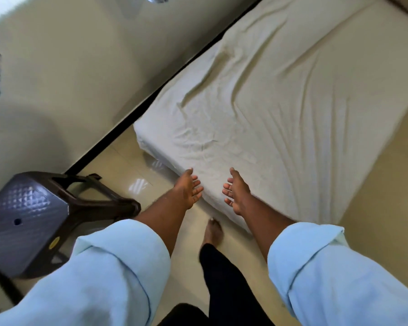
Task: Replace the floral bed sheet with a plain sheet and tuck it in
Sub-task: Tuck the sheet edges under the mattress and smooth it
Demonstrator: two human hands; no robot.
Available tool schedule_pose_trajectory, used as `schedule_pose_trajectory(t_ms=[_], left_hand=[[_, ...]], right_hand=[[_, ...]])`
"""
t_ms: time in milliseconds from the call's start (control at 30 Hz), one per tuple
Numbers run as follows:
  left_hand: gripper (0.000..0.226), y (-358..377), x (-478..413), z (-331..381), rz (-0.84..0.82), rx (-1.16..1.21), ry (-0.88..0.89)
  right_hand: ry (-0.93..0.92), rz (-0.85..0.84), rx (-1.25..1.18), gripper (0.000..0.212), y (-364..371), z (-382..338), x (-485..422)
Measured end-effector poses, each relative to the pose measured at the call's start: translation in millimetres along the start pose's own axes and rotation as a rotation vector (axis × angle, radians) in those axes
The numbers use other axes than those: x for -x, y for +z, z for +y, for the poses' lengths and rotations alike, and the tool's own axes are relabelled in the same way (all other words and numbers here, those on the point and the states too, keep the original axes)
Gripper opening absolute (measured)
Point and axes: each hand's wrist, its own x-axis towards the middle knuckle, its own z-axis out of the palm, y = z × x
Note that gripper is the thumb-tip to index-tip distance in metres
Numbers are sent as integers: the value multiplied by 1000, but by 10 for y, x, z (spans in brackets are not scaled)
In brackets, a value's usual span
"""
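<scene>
Now in hand: the plain sheet [280, 95] already covers the bed [151, 150], so I judge this to be the smoothing and tucking stage at the near end.
Sheet: cream and spread full length beside the wall, with long creases running toward the near left corner.
Left grip: the left hand [190, 189] is spread, fingers straight, palm turned inward, and holds nothing.
Right grip: the right hand [236, 191] mirrors it, spread and empty, over the bed's near edge. I cannot tell whether it touches the cloth.
Next move: probably pressing the creases flat, then pushing the hanging edge under the mattress.
Floral sheet: not identifiable here.
Nearby: a dark stool [33, 217] on the left and a bare foot [213, 231] on the floor [375, 196].
</scene>
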Motion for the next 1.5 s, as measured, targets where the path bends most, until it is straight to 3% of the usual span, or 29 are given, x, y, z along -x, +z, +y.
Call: schedule_pose_trajectory(t_ms=[300,500,700,867,1067,1233,1400,1500], left_hand=[[49,-339,-715,1057,95,-159,6],[44,-679,-1173,1418,176,-227,38],[39,-1101,-1859,1942,407,-288,161],[53,-1407,-2296,2449,568,-444,231],[54,-1749,-2894,2816,388,-534,195],[9,-1865,-3039,3016,407,-658,314],[21,-1958,-3060,3129,392,-800,320],[23,-2013,-3045,3158,458,-745,296]], right_hand=[[-68,-48,213,46,1054,-640,-792],[-225,-52,527,33,1523,-788,-1240],[-299,-28,728,33,2080,-888,-1712],[-425,121,954,39,2703,-994,-2014],[-434,277,1260,79,3363,-1277,-2219],[-639,259,1429,49,3593,-1261,-2293],[-725,174,1399,40,3673,-1226,-2283],[-744,55,1359,44,3903,-1300,-2203]])
